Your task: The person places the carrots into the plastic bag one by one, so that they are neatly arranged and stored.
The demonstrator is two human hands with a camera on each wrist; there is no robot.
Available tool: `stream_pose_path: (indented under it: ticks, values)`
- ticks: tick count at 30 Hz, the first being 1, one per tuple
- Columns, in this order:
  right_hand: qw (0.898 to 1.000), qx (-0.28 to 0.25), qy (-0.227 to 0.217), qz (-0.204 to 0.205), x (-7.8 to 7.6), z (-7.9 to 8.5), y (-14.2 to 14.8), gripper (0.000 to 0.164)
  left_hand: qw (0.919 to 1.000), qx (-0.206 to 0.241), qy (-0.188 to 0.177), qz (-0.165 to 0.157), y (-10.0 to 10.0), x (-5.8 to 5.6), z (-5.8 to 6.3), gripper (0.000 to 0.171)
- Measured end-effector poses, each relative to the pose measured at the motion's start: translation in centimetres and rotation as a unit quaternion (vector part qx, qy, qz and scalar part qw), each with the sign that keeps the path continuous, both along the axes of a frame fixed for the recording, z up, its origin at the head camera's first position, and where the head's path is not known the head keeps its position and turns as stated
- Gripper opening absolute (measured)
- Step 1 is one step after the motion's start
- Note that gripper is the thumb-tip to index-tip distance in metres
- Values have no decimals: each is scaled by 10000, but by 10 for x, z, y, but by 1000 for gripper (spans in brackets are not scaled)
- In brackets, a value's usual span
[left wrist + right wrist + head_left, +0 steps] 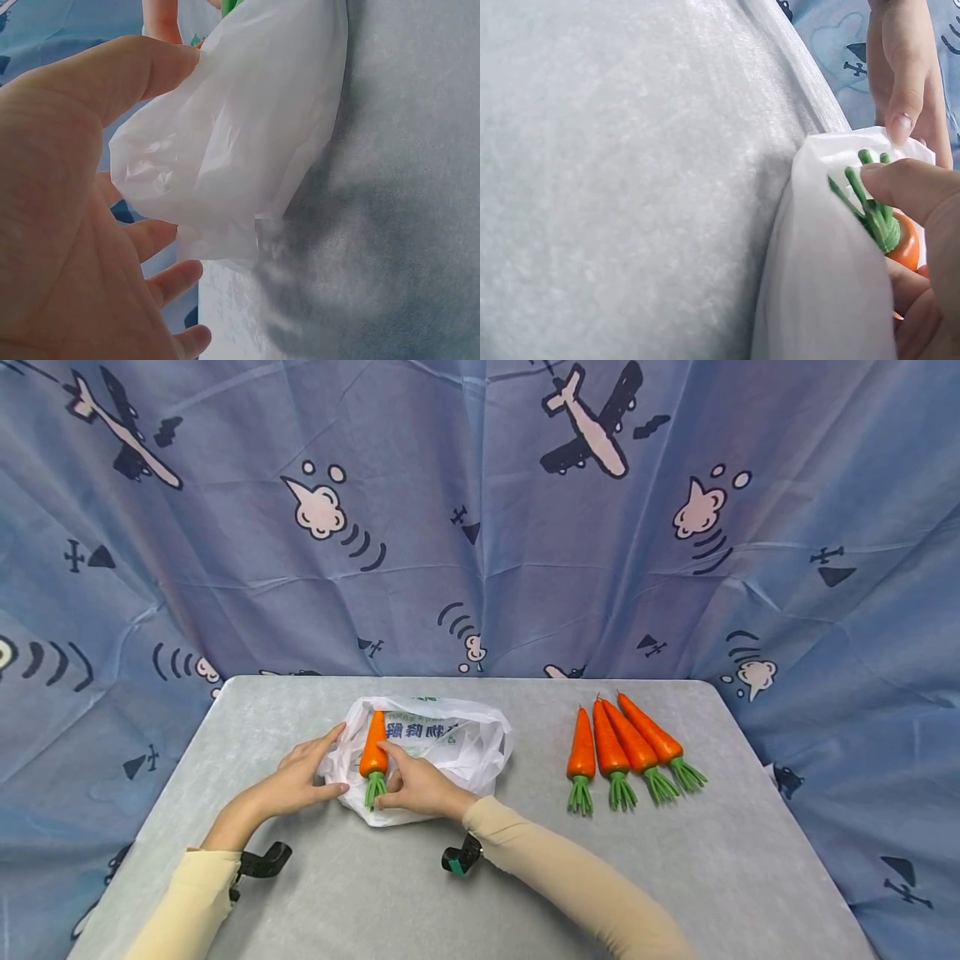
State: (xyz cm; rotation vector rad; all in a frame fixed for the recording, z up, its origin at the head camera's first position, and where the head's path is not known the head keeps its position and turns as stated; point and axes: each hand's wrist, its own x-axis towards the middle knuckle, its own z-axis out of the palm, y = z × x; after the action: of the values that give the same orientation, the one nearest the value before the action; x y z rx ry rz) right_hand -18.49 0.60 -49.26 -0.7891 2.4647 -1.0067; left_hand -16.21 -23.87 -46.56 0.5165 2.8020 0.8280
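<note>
A white plastic bag with printed green and blue characters lies with its mouth spread on the table, left of centre. One orange carrot is in it, green stems toward the person. My right hand reaches into the mouth and holds this carrot, thumb at the stems and fingers along the body. At the bag's left side is my left hand. Its thumb touches the plastic near the rim, and the other fingers spread loosely beside the bag.
Several more carrots lie side by side on the right of the grey table, stems toward the person. A blue curtain with airplane prints hangs behind the table. Both wrists carry small black cameras.
</note>
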Motion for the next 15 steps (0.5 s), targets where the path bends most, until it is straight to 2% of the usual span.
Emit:
stream_pose_path:
  ticks: [10, 15]
  values:
    - [9991, -266, -316, -3, 5, -3, -1, 91, 10000, 53, 74, -17, -1, 1, -1, 93]
    - [9968, -554, -533, -199, 7, -4, -3, 88, 10000, 42, 77, -11, -2, 1, -2, 93]
